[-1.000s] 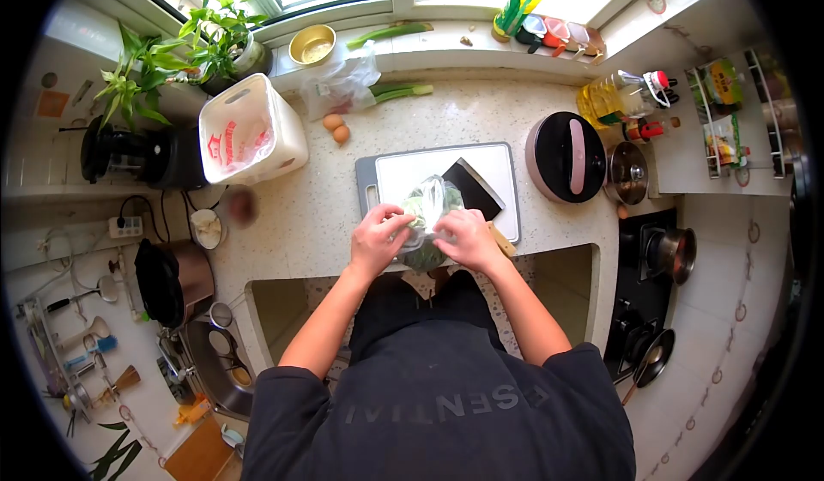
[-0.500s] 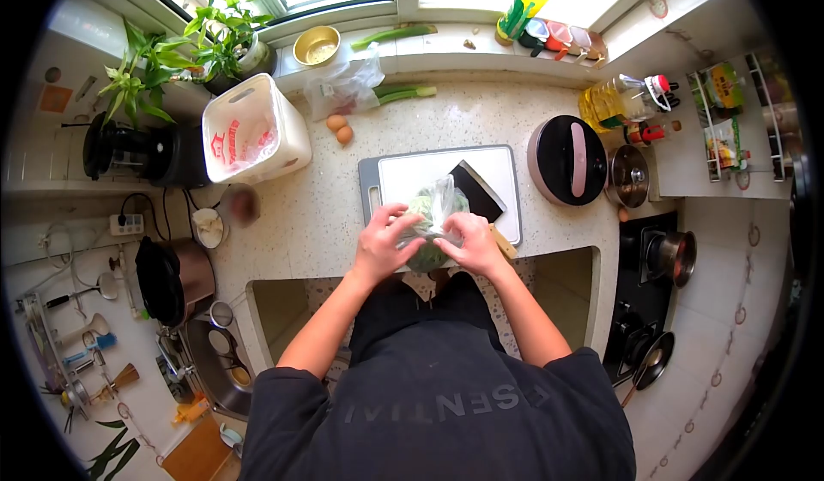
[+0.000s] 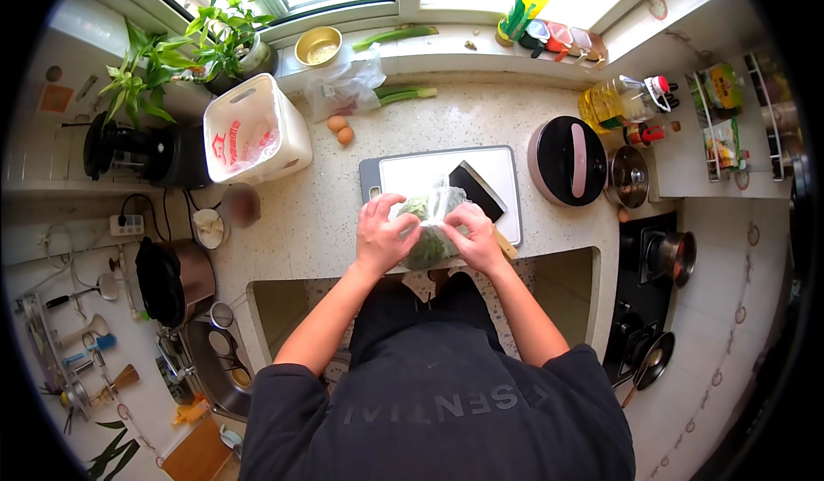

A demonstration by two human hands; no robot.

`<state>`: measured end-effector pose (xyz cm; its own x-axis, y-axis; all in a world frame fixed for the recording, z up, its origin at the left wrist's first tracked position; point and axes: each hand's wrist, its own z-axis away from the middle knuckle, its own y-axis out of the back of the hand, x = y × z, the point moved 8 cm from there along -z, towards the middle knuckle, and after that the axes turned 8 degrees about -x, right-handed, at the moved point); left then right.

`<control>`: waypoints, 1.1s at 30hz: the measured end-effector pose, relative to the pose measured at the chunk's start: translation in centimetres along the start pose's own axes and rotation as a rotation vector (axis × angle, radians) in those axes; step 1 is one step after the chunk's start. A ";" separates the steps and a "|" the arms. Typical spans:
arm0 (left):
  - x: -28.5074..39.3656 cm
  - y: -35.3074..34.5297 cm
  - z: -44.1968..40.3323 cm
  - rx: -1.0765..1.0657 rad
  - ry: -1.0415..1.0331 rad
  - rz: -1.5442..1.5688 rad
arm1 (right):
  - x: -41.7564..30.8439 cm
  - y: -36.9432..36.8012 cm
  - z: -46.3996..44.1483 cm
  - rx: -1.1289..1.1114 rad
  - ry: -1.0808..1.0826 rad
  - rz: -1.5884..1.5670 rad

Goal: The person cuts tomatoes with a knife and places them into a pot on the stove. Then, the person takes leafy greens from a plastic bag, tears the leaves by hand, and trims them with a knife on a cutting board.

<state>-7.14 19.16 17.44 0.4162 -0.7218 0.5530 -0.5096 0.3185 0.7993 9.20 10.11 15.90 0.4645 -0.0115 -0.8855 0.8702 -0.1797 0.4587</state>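
While the left hand (image 3: 384, 234) and the right hand (image 3: 472, 235) face each other at the counter's (image 3: 335, 176) near edge, a clear bag (image 3: 428, 252) of greens lies between them, close in front of the body. Each grip is nearly closed, thumb toward forefinger, with the bag's plastic pinched at the tips and a pale strip of it drawn between the two hands. The other fingers are bent, loosely on the left.

The bag overlaps the near side of the board (image 3: 410, 168); whether it rests there or is held just above cannot be told. Behind it and to the right, a cleaver (image 3: 477, 191) lies slantwise on the board, its handle (image 3: 505, 242) near the right hand and pointing toward the body.

Beyond the board's far left corner, two eggs (image 3: 342, 130) sit together, near a tub (image 3: 293, 142) and a second bag (image 3: 348, 86) beside leeks (image 3: 403, 95). To the board's right stands a cooker (image 3: 549, 159), with a lidded pot (image 3: 627, 175) just beside it.
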 end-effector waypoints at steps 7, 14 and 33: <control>-2.1 0.9 0.6 -0.048 0.006 0.107 | 1.7 1.7 1.5 0.080 -0.117 -0.092; -0.7 -1.2 0.8 -0.162 -0.017 0.104 | -0.7 -0.3 0.5 -0.037 -0.050 0.170; -5.5 1.7 1.6 -0.100 0.123 -0.086 | 3.7 4.4 0.8 0.349 -0.287 -0.016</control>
<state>-11.47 22.66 15.35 0.5468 -0.6707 0.5011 -0.3929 0.3230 0.8610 14.60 8.44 14.57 0.3444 -0.2693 -0.8994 0.7462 -0.5028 0.4363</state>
